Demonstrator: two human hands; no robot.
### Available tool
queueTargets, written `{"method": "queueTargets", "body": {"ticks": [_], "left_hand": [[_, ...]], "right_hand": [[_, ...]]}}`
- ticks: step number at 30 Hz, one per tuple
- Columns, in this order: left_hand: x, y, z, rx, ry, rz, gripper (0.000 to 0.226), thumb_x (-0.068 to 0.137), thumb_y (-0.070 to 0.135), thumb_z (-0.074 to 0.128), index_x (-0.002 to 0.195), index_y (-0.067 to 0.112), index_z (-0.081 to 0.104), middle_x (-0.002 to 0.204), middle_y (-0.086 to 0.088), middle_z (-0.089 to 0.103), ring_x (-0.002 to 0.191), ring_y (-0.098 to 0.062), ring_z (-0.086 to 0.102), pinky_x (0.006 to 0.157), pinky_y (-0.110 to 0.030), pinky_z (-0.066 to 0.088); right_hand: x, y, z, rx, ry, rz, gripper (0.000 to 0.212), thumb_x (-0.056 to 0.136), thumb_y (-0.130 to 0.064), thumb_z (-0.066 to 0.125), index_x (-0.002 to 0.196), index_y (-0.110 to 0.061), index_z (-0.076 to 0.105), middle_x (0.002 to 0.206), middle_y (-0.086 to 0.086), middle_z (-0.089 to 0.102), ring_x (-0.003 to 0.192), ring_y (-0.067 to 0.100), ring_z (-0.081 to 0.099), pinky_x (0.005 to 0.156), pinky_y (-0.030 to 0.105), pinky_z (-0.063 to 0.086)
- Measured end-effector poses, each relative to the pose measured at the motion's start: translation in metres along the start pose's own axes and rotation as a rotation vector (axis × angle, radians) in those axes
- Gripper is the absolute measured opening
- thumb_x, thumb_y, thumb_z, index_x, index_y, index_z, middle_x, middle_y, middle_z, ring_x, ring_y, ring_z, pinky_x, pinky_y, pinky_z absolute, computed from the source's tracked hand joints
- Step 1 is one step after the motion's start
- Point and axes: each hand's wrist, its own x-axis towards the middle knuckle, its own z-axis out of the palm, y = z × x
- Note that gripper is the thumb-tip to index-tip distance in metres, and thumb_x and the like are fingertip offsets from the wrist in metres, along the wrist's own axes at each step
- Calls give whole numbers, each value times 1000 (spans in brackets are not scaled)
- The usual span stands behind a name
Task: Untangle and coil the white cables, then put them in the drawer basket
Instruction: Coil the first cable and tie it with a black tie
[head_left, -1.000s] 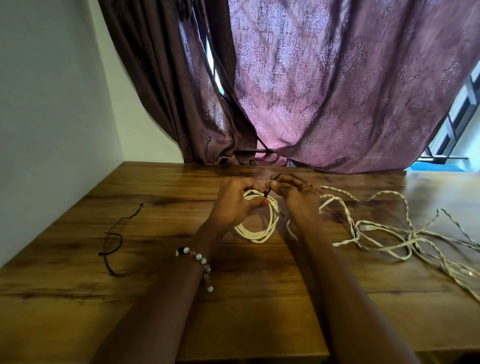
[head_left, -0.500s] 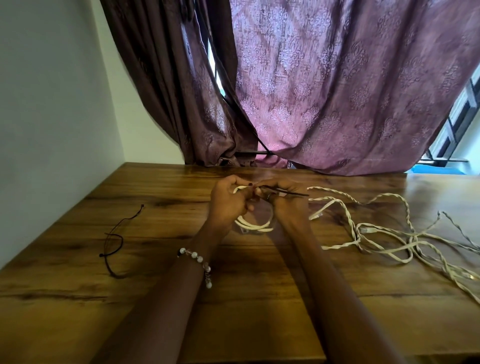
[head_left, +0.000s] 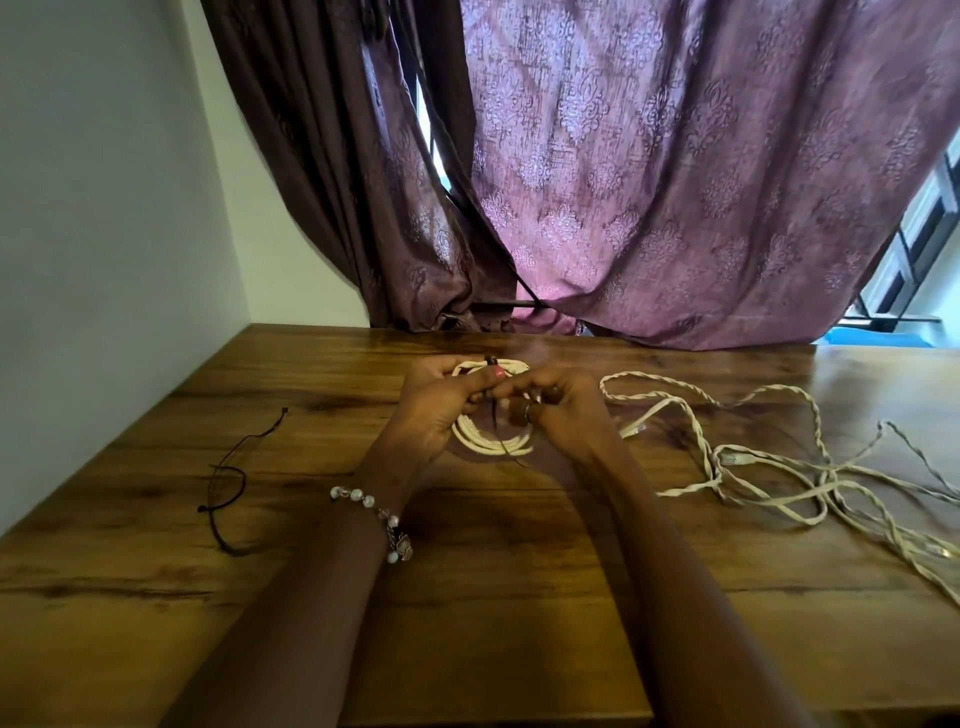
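Note:
A coiled white cable (head_left: 485, 441) sits between my hands over the middle of the wooden table (head_left: 467, 597). My left hand (head_left: 436, 410) grips the coil's left side, thumb on top. My right hand (head_left: 561, 410) pinches a thin dark tie (head_left: 500, 426) that hangs down across the coil. A tangle of white twisted cables (head_left: 769, 467) lies spread on the table to the right, one plug end (head_left: 636, 429) close to my right wrist. The drawer basket is not in view.
A second thin dark tie (head_left: 228, 478) lies on the table at the left. A white wall borders the left side. Purple curtains (head_left: 649, 182) hang behind the table's far edge, with a window frame at the far right.
My hands have drawn closer together over the coil. The dark tie, earlier stretched sideways to the right, now hangs down across the coil.

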Motion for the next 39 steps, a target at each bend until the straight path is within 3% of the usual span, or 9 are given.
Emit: {"method": "queueTargets", "body": {"ticks": [3,6,10,14,18,23,28,33,39], "left_hand": [[0,3,-4,202,-5,192,14,75,0,74,87,5,70,76,-7,70,65,-11,65,60,-24,53],[3,1,-8,359,-16,353,17,76,10,75,92,11,69,84,-9,71,76,-20,67,70,-33,55],[2,-2,-6,638,-69,613,19,78,15,69,97,13,70,90,-5,73,79,-4,65,73,-18,50],[2,1,-4,706,-50,822,21,76,16,70,96,8,73,92,-5,68,83,-4,61,75,-12,44],[1,0,-2,669,-50,789,24,75,16,75,96,7,74,93,-2,60,86,-11,60,76,-16,46],[0,-5,0,675,-132,667,30,69,27,78,96,13,76,86,2,64,76,-6,60,66,-16,44],[-10,-7,9,597,-196,554,19,72,14,80,88,6,74,74,-15,71,57,-20,67,51,-34,55],[-16,-6,14,630,-187,422,12,74,7,78,73,14,68,46,7,61,40,-16,59,41,-38,53],[-15,-3,18,667,-138,393,9,76,11,77,82,9,70,51,9,58,38,-16,53,40,-29,46]], "right_hand": [[4,6,-6,317,39,99,12,90,4,55,92,-4,64,81,13,68,64,20,68,54,31,57],[6,8,-8,544,82,189,6,96,-10,50,97,-8,56,86,24,61,54,27,63,47,32,55],[8,10,-4,704,-54,401,57,96,-49,37,98,1,64,73,21,68,45,24,61,43,28,53],[12,12,-7,851,-178,490,81,94,-61,23,84,-1,76,76,20,72,46,25,64,45,29,54],[9,10,-7,907,-115,527,71,99,-49,29,76,0,75,66,13,71,49,22,67,38,24,50],[11,12,-7,951,113,544,10,86,-5,56,85,2,64,63,15,68,50,21,66,46,30,55],[15,22,-15,773,282,371,13,82,10,60,88,0,67,77,17,70,64,25,68,61,37,59],[12,19,-14,474,332,195,8,81,9,64,89,8,67,76,20,68,63,26,66,63,37,57],[13,17,-13,241,407,-48,10,82,9,62,78,2,68,70,11,67,55,10,59,54,24,49]]}}
